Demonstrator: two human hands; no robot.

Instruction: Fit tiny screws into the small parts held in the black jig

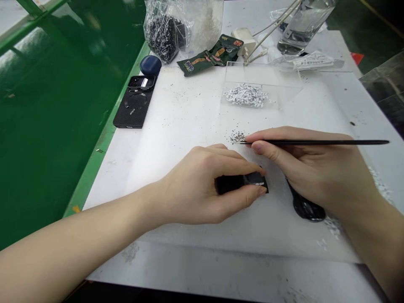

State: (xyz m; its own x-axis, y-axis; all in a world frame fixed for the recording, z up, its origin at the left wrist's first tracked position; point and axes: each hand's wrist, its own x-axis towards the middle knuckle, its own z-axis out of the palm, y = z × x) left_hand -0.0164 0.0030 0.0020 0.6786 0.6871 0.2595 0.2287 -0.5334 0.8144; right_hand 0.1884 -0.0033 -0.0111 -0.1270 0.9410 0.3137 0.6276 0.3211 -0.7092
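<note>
Thumb and fingers of my left hand [202,185] are closed around a small black block [232,184], with a tiny white piece near its right end. My right hand [318,168] pinches black tweezers [325,142], held nearly level. Their tips point left, at a scatter of tiny dark bits [237,136] on the white sheet [189,122]. Under my right palm lies a black, rounded, spoon-like object [307,208], partly hidden by the hand. Beyond my hands, a clear plastic tray [261,75] holds a heap of small white pieces [246,96].
A black phone [134,103] and a dark blue round case [150,65] lie by the green left edge. At the back are a clear plastic bag [184,27], green packets [211,55], a white charger [244,40] with cable, and a tilted-looking glass of water [304,27].
</note>
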